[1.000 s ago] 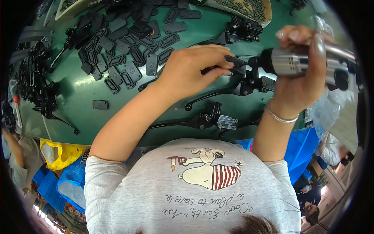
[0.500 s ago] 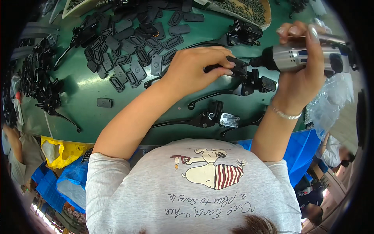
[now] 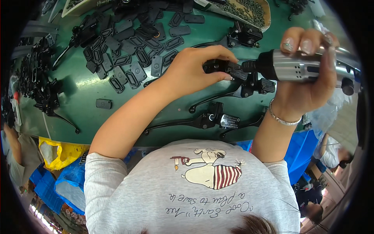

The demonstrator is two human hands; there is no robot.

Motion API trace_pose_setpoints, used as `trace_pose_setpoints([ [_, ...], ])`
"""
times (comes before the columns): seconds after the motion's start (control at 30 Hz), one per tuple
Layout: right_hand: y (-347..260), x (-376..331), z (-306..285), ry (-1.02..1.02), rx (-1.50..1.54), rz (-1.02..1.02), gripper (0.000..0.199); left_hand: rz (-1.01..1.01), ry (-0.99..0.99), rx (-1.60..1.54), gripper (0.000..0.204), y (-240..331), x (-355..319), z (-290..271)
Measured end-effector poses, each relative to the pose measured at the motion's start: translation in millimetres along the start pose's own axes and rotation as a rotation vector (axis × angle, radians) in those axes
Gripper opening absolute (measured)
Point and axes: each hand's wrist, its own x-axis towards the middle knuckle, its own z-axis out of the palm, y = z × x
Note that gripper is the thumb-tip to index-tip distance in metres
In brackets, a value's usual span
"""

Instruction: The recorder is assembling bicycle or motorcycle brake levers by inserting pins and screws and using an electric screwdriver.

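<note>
My left hand (image 3: 196,66) is closed on a small black brake lever reservoir (image 3: 237,72), with the thumb below and fingers above. My right hand (image 3: 307,93) grips a silver power screwdriver (image 3: 290,65) lying nearly level, its black nose pointing left at the reservoir. Whether the bit touches a screw there is hidden. Just below sits another black brake lever assembly (image 3: 247,90), its lever reaching left. Nearer me lies one more lever assembly (image 3: 204,120) with a silvery-topped reservoir (image 3: 229,121).
A heap of black reservoir caps and gaskets (image 3: 134,46) spreads over the green table (image 3: 78,113). One cap (image 3: 104,103) lies apart. A tray of screws (image 3: 269,18) stands at the back. Black lever assemblies (image 3: 43,85) crowd the left; another (image 3: 244,34) lies behind my hands.
The screwdriver has shifted slightly right and looks larger, with my right fingers now curled over it. The reservoir in my left hand has turned, showing more of its top.
</note>
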Motion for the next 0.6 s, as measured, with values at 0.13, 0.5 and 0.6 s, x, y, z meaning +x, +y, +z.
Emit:
trace_pose_setpoints([
  [0.13, 11.0, -3.9, -4.0, -0.047, 0.094, -0.015, 0.031, -0.081, 0.011, -0.076, 0.02, -1.6, -1.0, -2.4],
  [0.5, 13.3, -11.1, -10.2, -0.026, 0.09, 0.018, 0.029, -0.117, -0.012, -0.199, 0.015, -4.8, 2.9, -2.0],
  [0.6, 18.1, -9.8, -8.1, -0.056, 0.118, 0.026, 0.028, -0.168, -0.025, -0.176, 0.017, -5.5, 0.9, -4.7],
])
